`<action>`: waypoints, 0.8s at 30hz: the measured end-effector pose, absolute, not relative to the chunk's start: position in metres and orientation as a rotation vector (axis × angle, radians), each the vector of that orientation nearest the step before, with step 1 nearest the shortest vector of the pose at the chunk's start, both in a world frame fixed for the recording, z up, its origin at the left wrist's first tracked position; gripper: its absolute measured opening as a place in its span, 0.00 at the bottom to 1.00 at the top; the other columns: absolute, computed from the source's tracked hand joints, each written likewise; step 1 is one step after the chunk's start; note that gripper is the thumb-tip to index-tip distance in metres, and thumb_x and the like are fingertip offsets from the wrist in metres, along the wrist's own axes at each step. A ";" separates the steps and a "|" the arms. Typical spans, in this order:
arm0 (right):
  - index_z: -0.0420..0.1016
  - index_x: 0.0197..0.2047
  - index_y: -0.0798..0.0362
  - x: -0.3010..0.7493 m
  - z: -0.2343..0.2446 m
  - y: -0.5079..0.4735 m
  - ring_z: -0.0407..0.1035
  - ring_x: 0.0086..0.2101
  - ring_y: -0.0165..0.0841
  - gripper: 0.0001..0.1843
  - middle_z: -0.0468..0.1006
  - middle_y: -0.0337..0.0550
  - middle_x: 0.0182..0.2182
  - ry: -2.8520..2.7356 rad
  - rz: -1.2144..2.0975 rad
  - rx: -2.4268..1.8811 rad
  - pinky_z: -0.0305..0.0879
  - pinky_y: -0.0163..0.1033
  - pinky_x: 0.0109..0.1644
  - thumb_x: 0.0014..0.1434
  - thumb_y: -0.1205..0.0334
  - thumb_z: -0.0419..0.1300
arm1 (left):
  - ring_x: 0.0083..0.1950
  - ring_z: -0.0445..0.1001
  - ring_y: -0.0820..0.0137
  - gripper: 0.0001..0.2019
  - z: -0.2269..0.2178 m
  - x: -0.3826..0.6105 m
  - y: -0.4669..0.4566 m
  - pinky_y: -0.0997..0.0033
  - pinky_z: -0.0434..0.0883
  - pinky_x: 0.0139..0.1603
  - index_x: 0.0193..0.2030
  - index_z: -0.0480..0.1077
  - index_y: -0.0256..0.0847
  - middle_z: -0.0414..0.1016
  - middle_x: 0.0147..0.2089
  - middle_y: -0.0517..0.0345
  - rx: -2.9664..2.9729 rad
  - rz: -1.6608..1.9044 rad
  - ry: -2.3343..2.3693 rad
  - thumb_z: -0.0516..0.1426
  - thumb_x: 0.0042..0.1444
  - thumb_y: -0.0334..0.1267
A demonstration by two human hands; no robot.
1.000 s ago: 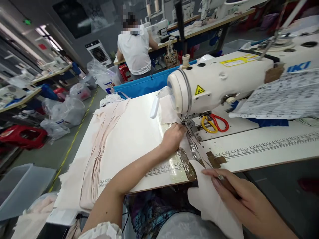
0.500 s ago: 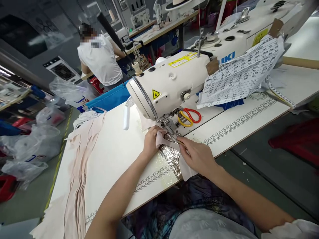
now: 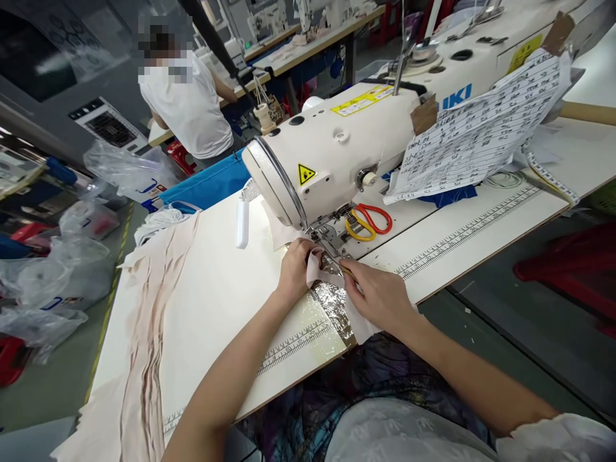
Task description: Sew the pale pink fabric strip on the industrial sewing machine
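Note:
My left hand [image 3: 294, 271] and my right hand [image 3: 376, 295] meet at the presser foot [image 3: 331, 242] of a white sewing machine [image 3: 346, 147]. Between them lies a small pale pink fabric piece [image 3: 321, 274], with both hands pinching its edge. The left fingers curl over the cloth's left side. The right fingers press it from the right, just before the needle. A shiny taped patch [image 3: 337, 303] on the table lies under the cloth.
Scissors [image 3: 368, 222] with red and yellow handles lie behind the needle. A printed paper sheet [image 3: 481, 138] hangs off the machine. A stack of pink fabric strips [image 3: 156, 282] runs along the table's left side. Another person [image 3: 185, 102] sits at a table behind; plastic bags [image 3: 67, 263] crowd the floor left.
My right hand has come up from my lap to the presser foot and taken the cloth. The view has swung right and steadied; both hands now hold the piece at the needle.

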State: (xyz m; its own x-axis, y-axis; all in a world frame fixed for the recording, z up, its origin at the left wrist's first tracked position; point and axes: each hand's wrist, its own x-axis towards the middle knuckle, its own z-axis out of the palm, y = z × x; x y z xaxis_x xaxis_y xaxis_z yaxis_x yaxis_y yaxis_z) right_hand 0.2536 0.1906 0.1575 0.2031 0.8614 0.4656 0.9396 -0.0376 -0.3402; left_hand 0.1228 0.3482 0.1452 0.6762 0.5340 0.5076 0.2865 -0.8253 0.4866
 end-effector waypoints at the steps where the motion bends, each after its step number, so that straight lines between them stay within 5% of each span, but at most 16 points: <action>1: 0.76 0.51 0.57 0.254 0.158 0.191 0.75 0.26 0.32 0.16 0.85 0.41 0.35 -1.672 -0.176 -1.908 0.56 0.36 0.24 0.67 0.66 0.50 | 0.41 0.74 0.68 0.03 0.145 0.123 0.348 0.67 0.73 0.40 0.39 0.69 0.41 0.74 0.40 0.55 2.526 0.929 0.654 0.55 0.62 0.34; 12: 0.76 0.50 0.56 0.254 0.161 0.189 0.76 0.27 0.33 0.15 0.84 0.40 0.34 -1.656 -0.081 -1.962 0.55 0.36 0.25 0.66 0.66 0.51 | 0.36 0.74 0.70 0.08 0.153 0.124 0.346 0.70 0.72 0.36 0.31 0.65 0.42 0.73 0.35 0.59 2.435 0.987 0.630 0.55 0.63 0.34; 18: 0.75 0.53 0.56 0.253 0.164 0.192 0.77 0.30 0.33 0.16 0.85 0.42 0.37 -1.670 -0.057 -1.990 0.56 0.36 0.26 0.68 0.66 0.49 | 0.41 0.74 0.67 0.02 0.148 0.120 0.349 0.66 0.75 0.41 0.38 0.68 0.40 0.73 0.40 0.53 2.697 0.989 0.564 0.55 0.62 0.31; 24: 0.73 0.54 0.56 0.253 0.165 0.187 0.78 0.33 0.35 0.16 0.85 0.46 0.39 -1.677 -0.026 -2.037 0.59 0.36 0.27 0.67 0.66 0.50 | 0.45 0.73 0.62 0.10 0.158 0.118 0.344 0.60 0.77 0.44 0.41 0.71 0.39 0.74 0.43 0.49 2.924 0.748 0.512 0.53 0.58 0.23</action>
